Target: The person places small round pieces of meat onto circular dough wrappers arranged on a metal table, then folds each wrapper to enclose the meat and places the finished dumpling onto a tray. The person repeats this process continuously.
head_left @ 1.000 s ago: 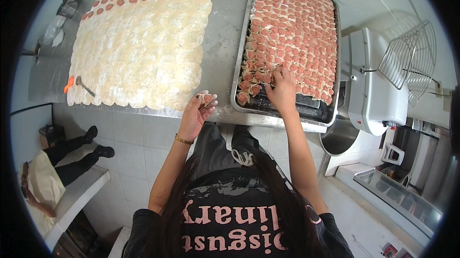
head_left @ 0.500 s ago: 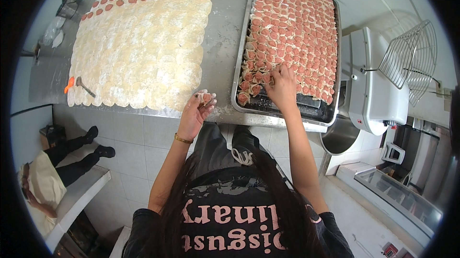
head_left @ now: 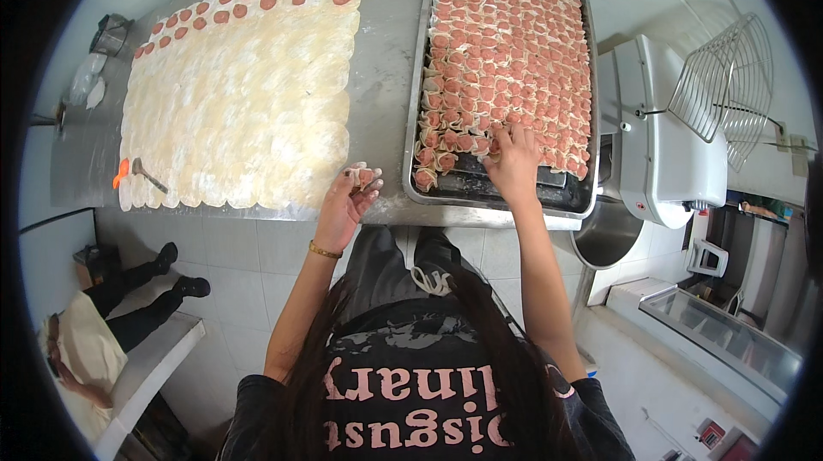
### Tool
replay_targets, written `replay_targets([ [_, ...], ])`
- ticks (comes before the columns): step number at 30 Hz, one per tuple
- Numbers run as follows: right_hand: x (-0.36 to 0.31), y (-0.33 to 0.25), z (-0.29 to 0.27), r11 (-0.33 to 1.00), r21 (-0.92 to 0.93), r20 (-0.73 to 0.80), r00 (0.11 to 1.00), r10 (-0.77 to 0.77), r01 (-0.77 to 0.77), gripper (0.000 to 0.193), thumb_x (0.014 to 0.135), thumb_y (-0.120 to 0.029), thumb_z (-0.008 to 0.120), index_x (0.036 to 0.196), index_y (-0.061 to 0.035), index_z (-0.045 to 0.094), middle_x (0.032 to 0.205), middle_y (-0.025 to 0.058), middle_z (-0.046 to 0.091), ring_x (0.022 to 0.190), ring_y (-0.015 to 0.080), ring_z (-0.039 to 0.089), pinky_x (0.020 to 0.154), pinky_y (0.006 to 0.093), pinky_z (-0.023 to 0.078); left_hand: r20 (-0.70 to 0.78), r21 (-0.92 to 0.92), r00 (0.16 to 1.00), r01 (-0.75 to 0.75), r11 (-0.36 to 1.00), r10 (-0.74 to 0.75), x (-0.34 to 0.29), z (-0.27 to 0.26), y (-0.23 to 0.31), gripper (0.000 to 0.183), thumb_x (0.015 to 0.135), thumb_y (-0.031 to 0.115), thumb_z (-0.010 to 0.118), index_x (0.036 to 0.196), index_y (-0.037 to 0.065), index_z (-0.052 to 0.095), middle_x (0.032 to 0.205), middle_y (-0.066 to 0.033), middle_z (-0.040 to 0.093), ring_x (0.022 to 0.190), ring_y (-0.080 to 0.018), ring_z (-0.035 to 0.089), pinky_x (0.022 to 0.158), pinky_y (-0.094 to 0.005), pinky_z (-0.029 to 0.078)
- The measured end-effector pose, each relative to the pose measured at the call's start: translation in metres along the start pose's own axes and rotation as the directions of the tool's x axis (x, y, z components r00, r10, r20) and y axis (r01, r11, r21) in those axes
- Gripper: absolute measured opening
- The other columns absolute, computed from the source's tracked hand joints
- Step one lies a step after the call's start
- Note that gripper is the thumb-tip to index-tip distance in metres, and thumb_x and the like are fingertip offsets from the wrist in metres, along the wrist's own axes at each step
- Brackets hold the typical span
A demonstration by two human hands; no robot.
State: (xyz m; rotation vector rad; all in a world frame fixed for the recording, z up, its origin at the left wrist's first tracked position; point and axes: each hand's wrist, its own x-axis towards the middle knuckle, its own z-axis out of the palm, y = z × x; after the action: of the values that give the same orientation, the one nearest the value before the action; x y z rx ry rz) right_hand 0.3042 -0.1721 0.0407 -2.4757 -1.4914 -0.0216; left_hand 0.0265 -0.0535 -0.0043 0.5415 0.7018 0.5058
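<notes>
My left hand [head_left: 345, 204] is raised by the table's front edge, fingers curled around a small open-topped dumpling [head_left: 366, 176] with pink filling. Over the front of the large dark metal tray [head_left: 414, 118], my right hand [head_left: 514, 165] has its thumb and fingers pinched at a dumpling [head_left: 495, 146] at the edge of the packed rows. The fingers partly cover that one. Dense rows of similar dumplings [head_left: 506, 58] fill most of the tray, and its dark bottom shows along the front.
Left of the tray, overlapping floured dough rounds [head_left: 240, 110] cover the steel table [head_left: 386, 58]; those along the far edge carry meat portions [head_left: 268, 2]. A spatula-like tool [head_left: 150, 176] lies at their near left corner. A large white machine [head_left: 660, 135] with a wire guard stands right. Another person [head_left: 90, 337] sits lower left.
My right hand has shifted slightly right along the front row of dumplings. The left hand keeps its dumpling in nearly the same place. The whole view has tilted a little.
</notes>
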Motion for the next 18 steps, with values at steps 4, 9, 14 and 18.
replay_targets([
  [4,0.002,-0.005,0.008,1.0,0.006,-0.077,0.997,-0.005,0.005,0.042,0.059,-0.013,0.075,0.097,-0.0074,0.06,0.094,0.0098,0.051,0.093,0.0289,0.05,0.078,0.0395,0.04,-0.003,-0.001,1.0,0.011,1.0,-0.011,0.002,0.002,0.001,0.035,0.098,0.028,0.044,0.124,0.004,0.045,0.121,-0.0136,0.055,0.103,-0.0196,0.058,0.086,-0.0285,0.049],
  [9,-0.001,0.002,-0.002,0.998,0.065,-0.05,0.999,0.022,-0.019,0.047,0.059,-0.014,0.077,0.101,-0.0071,0.058,0.095,0.0101,0.05,0.094,0.0296,0.049,0.081,0.0403,0.039,-0.017,0.013,1.0,0.023,1.0,-0.023,0.003,0.002,0.0,0.035,0.098,0.027,0.043,0.124,0.004,0.045,0.122,-0.0139,0.055,0.105,-0.0191,0.058,0.086,-0.0281,0.049],
  [14,-0.005,0.012,-0.008,0.999,0.015,-0.042,0.998,0.043,-0.042,0.048,0.059,-0.012,0.075,0.102,-0.0058,0.056,0.104,0.0119,0.05,0.098,0.031,0.048,0.083,0.0421,0.038,-0.017,-0.005,0.999,0.027,1.0,-0.027,0.004,0.002,0.0,0.032,0.099,0.025,0.04,0.125,0.006,0.044,0.122,-0.0144,0.055,0.104,-0.0206,0.059,0.087,-0.0292,0.049],
  [18,-0.004,0.013,-0.008,0.998,0.011,-0.003,0.998,0.057,-0.057,0.048,0.059,-0.012,0.075,0.103,-0.0053,0.056,0.106,0.0127,0.051,0.099,0.0311,0.048,0.084,0.0422,0.037,-0.021,-0.002,0.999,0.033,0.999,-0.033,0.006,0.005,0.0,0.033,0.099,0.024,0.039,0.126,0.005,0.043,0.122,-0.0149,0.055,0.104,-0.0203,0.059,0.087,-0.029,0.049],
])
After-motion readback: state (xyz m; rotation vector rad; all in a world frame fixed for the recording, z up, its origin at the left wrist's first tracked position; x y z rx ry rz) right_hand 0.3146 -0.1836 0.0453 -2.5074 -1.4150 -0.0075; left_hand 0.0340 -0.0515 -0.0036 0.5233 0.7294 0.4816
